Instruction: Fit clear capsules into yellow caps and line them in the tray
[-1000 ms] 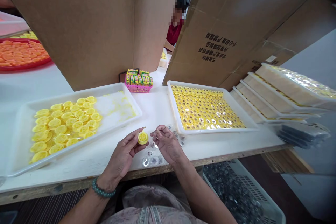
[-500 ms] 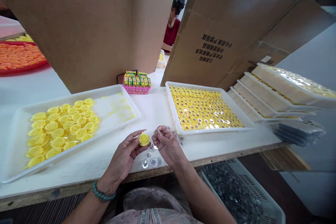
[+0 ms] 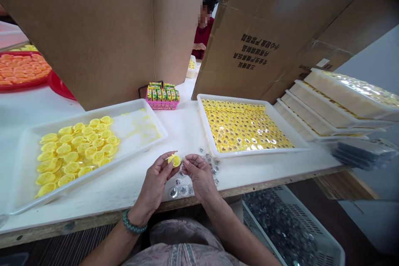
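Between the thumb and fingers of my left hand is a small round yellow plastic piece, tilted over the table's front part. My right hand is pinched closed right beside the piece's right edge; whatever its fingertips hold is too small to make out. Beneath and around both hands lie several small clear round discs, some with dark prints. To the left, a white tray carries many loose yellow round pieces. A second white tray on the right holds rows of yellow pieces with shiny printed tops.
A pink basket of small boxes stands behind the trays. Cardboard panels rise at the back, with a co-worker visible through the gap. Stacked filled trays are at right. A crate of clear parts sits below the table edge.
Both hands have come closer together, and the yellow piece is now tilted toward my right fingertips. The view has shifted slightly.
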Available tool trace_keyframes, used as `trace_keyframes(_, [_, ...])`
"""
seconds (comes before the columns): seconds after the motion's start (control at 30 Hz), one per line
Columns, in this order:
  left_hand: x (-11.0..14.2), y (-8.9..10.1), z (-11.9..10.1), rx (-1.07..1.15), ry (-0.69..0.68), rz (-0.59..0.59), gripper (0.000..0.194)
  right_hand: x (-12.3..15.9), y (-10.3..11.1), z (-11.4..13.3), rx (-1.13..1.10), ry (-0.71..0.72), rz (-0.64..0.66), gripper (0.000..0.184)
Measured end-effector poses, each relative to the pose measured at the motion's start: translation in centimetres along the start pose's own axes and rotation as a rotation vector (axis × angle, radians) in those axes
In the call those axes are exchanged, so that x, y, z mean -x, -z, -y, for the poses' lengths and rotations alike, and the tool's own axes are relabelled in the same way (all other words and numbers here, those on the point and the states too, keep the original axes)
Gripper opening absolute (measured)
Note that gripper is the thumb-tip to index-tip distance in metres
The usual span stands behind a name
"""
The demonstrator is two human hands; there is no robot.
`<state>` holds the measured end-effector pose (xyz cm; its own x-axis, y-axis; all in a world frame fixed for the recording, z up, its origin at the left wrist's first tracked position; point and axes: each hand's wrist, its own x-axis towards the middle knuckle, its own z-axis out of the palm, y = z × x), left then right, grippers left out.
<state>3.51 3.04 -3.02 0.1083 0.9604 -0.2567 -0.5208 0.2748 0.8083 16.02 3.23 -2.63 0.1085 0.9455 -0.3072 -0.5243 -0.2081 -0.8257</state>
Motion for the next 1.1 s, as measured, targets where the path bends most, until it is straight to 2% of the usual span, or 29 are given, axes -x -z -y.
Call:
trace_keyframes(0.13, [0.1, -0.2, 0.6, -0.079, -0.005, -0.040, 0.041, -0.1, 0.0, -0.3, 0.009, 0.012, -0.004, 0.024])
trace_keyframes(0.37, [0.1, -0.6, 1.2, -0.184, -0.023, -0.111, 0.039, 0.2, -0.6, -1.0, 0.086, 0.050, -0.022, 0.022])
trace_keyframes(0.5, [0.3, -0.6, 1.2, -0.187, -0.035, -0.060, 0.039, 0.5, -0.7, -0.5, 0.149, 0.110, -0.047, 0.021])
trace_keyframes(0.63, [0.6, -0.9, 0.5, -0.243, -0.065, 0.014, 0.036, 0.6, -0.5, 0.3, 0.170, 0.066, -0.016, 0.018])
trace_keyframes(0.73, [0.5, -1.0, 0.3, -0.313, -0.102, -0.005, 0.031, 0.6, -0.4, 0.5, 0.170, 0.058, 0.015, 0.014])
trace_keyframes(0.97, [0.0, -1.2, 0.6, -0.310, -0.131, -0.040, 0.032, 0.7, -0.5, -0.2, 0.189, 0.177, -0.021, 0.011])
trace_keyframes(1.1, [0.1, -1.8, 0.0, -0.342, -0.139, -0.004, 0.032, 1.0, -0.3, 0.1, 0.210, 0.230, -0.008, 0.009])
